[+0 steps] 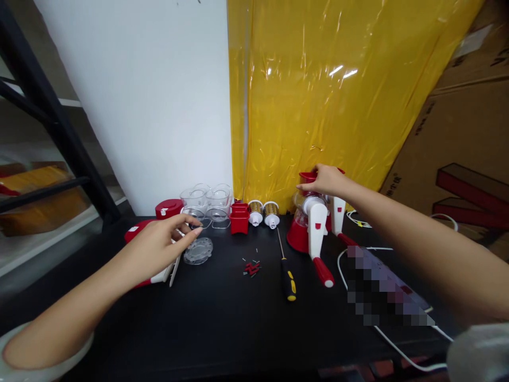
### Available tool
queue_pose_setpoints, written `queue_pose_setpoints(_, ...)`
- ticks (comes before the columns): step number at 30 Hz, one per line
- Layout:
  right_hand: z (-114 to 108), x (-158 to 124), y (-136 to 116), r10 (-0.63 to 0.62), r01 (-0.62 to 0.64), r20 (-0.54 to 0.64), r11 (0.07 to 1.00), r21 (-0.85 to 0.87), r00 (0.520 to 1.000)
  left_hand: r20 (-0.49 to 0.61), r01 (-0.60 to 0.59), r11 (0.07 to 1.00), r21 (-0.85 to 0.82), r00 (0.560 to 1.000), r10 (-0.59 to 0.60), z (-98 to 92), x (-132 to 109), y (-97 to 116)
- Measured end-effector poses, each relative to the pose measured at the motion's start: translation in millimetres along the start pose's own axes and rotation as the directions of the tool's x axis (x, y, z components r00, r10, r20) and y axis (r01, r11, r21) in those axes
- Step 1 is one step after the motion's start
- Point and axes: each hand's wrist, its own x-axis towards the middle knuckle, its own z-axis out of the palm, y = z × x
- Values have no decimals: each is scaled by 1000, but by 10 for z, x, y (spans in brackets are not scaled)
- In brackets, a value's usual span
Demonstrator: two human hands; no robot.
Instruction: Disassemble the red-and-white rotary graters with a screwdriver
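My right hand point(325, 180) grips the red top of a hand-crank rotary grater point(299, 233), which stands upright with a red base, a clear body and a white crank with a red handle. Beside it stands a second grater, whose white crank point(338, 215) shows. My left hand point(161, 245) hovers on the left with thumb and fingers apart and nothing visible between them. Near its fingertips lies a clear plastic disc point(199, 251). Red and white parts point(137, 229) sit partly hidden behind that hand and forearm.
Clear plastic hoppers point(218, 199), red pushers point(239, 220) and two grater drums point(271, 213) line the back. A screwdriver point(289, 278) lies mid-table by several small red pieces and screws point(252, 268). At right are a white cable point(392, 347), a blurred-out flat object point(387, 286) and a carton point(469, 132).
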Motion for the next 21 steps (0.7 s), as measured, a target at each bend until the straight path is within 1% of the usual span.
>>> queue_pose_setpoints(4, 2, -90, 11, 21, -22, -16, 1000, -21, 1000, 1, -12, 1000, 3, 1000, 12, -9, 13, 12)
queue_pose_setpoints(8, -3, -155, -7, 12, -12, -45, 1000, 13, 999, 4, -22, 1000, -6, 1000, 22, -15, 14, 27)
queue_pose_setpoints(10, -43, -150, 2, 11, -9, -65, 1000, 29, 998, 4, -23, 1000, -14, 1000, 23, -13, 6, 27)
queue_pose_setpoints(12, -129, -112, 20, 24, -15, -121, 998, 68, 992, 7, -17, 1000, -20, 1000, 17, -7, -5, 12)
queue_pose_setpoints(13, -188, -82, 28, 21, -5, -170, 995, 97, 985, 6, -11, 1000, -22, 1000, 12, -3, -10, -3)
queue_pose_setpoints(15, -315, -3, 20, -23, 72, -296, 985, 157, 955, -2, -3, 1000, -26, 1000, 3, 10, -16, -48)
queue_pose_setpoints(17, -411, 95, -43, -105, 199, -400, 959, 202, 910, -12, 1, 999, -33, 1000, -1, 25, -18, -103)
queue_pose_setpoints(19, -419, 208, -182, -179, 314, -442, 915, 253, 879, -18, -1, 999, -47, 1000, 1, 40, -19, -156)
queue_pose_setpoints(20, -381, 269, -281, -206, 352, -436, 890, 288, 876, -18, -3, 999, -53, 1000, 2, 45, -19, -177)
queue_pose_setpoints(21, -316, 329, -396, -226, 375, -410, 866, 331, 884, -20, -5, 998, -58, 1000, 4, 48, -21, -194)
